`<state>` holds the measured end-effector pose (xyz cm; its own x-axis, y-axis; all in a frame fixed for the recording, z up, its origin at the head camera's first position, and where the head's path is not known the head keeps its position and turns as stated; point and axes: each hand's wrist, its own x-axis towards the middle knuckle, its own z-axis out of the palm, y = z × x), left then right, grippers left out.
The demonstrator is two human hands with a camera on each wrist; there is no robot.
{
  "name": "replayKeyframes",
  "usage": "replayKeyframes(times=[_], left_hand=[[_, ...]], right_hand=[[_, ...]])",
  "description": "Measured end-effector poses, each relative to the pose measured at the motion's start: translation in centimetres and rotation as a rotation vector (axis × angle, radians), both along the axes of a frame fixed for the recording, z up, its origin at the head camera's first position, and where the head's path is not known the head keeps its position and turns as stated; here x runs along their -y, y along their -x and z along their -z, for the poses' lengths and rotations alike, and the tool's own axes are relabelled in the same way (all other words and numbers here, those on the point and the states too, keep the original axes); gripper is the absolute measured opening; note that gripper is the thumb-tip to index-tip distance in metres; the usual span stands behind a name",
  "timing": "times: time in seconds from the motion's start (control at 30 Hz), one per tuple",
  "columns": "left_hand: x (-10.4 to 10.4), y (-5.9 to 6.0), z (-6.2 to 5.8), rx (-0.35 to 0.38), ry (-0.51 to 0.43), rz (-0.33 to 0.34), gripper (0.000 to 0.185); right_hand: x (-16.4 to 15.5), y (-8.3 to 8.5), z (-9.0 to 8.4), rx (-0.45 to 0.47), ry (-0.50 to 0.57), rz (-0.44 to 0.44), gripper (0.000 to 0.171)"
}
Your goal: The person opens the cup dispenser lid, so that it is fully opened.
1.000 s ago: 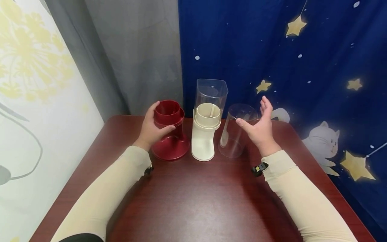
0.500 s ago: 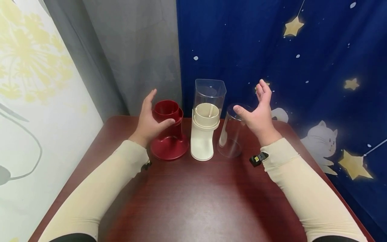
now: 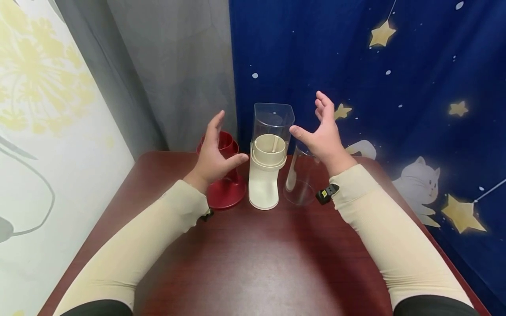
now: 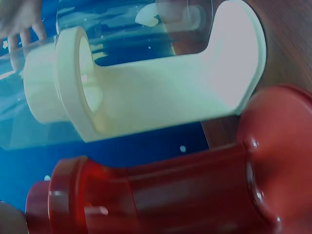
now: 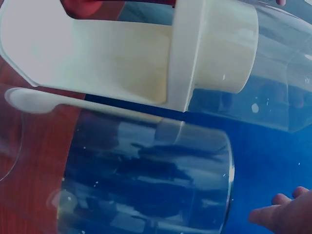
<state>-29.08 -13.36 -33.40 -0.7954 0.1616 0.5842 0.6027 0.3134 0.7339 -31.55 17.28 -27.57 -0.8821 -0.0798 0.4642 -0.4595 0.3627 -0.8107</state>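
In the head view my left hand (image 3: 215,160) is held up with fingers extended and thumb spread, in front of a red stand (image 3: 227,195) with a ring-shaped top. Beside its thumb tip stands a cream-coloured stand (image 3: 264,188) with a round collar. A clear square-cornered container (image 3: 274,115) rises behind that collar. My right hand (image 3: 322,136), also spread and holding nothing, hovers above a clear cylinder (image 3: 302,193). A white spoon (image 5: 31,101) stands inside the cylinder. The left wrist view shows the red stand (image 4: 190,195) close by, partly cut off.
All the pieces stand near the back edge of a dark red wooden table (image 3: 253,263). Behind it hang a grey curtain (image 3: 189,66) and a blue star-patterned curtain (image 3: 300,52). A white patterned panel (image 3: 51,131) borders the left side.
Both hands have risen and moved inward: the left shifts right toward the cream stand, the right shifts left over the cylinder. The left hand has come away from the red stand's top.
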Motion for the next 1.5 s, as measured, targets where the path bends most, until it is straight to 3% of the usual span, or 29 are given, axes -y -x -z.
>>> replayKeyframes(times=[0.43,0.6,0.8,1.13,1.33,1.5], left_hand=[[-3.5,0.1,0.3,0.007,-0.004,0.131,0.120],[-4.4,0.1,0.5,0.066,0.039,0.127,0.122],[-5.4,0.4,1.1,0.135,0.048,0.110,0.128],[-6.4,0.8,2.5,0.187,0.020,0.128,0.131],[-6.9,1.4,3.4,0.186,-0.008,0.122,0.136],[-7.4,2.2,4.4,0.212,-0.002,0.063,0.140]], right_hand=[[2.2,0.9,-1.6,0.079,-0.133,-0.096,0.107],[3.1,1.7,-1.8,0.048,-0.213,-0.135,0.108],[3.6,2.3,-1.8,0.083,-0.271,-0.140,0.102],[3.6,2.3,-0.4,0.124,-0.091,-0.255,0.087],[3.7,2.2,-0.1,0.125,-0.085,-0.225,0.086],[4.0,2.2,0.2,0.121,-0.072,-0.200,0.085]])
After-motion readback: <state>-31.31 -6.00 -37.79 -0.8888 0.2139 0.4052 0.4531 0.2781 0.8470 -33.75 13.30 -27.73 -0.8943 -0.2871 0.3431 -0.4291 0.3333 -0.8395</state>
